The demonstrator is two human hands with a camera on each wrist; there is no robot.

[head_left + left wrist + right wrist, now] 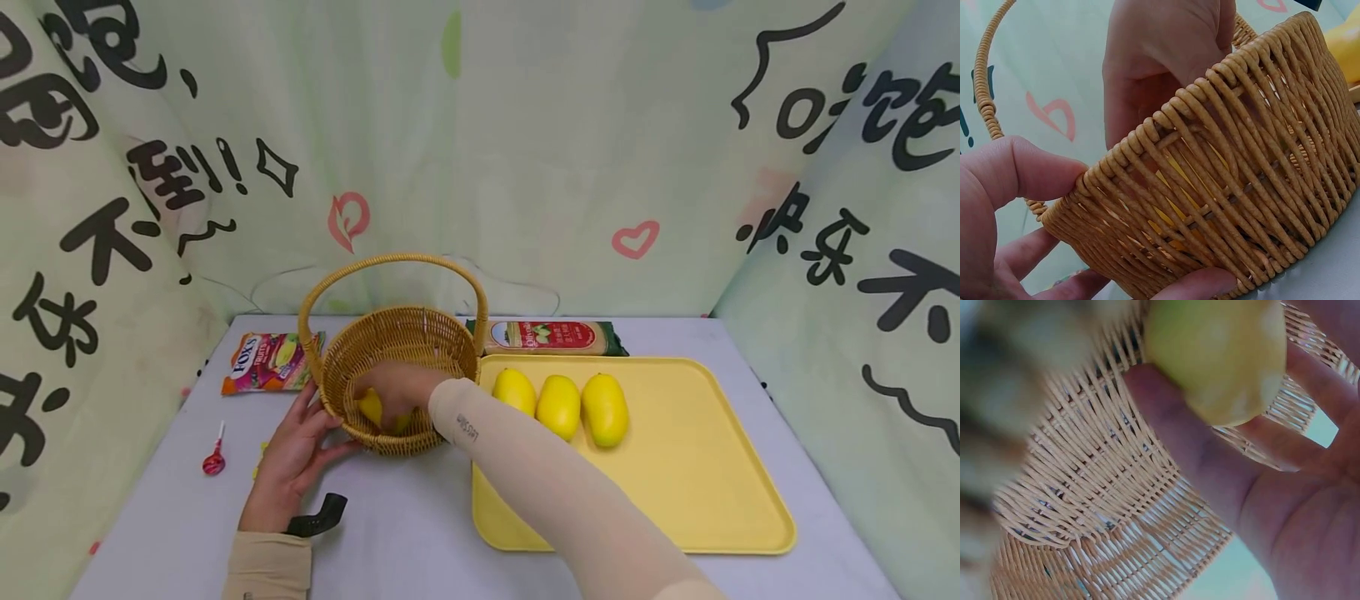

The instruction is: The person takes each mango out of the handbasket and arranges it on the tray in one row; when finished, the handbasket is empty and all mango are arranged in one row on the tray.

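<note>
A wicker basket (431,329) with a tall arched handle stands at the back left of the table. My left hand (296,454) grips its left side, the thumb (1041,165) over the rim and the other fingers against the outer weave. Inside the basket my right hand (401,390) holds a yellow mango (371,406), and the wall hides part of it. The right wrist view shows that mango (1222,356) between thumb and fingers. Three more yellow mangoes (558,407) lie in a row on a yellow tray (675,492) under my right forearm's far side.
Left of the basket lies a pink and orange candy bag (266,362). A red lollipop (213,458) is nearer on the left. Behind the tray is a long packet with a red label (551,336). Printed curtains (525,167) enclose the table.
</note>
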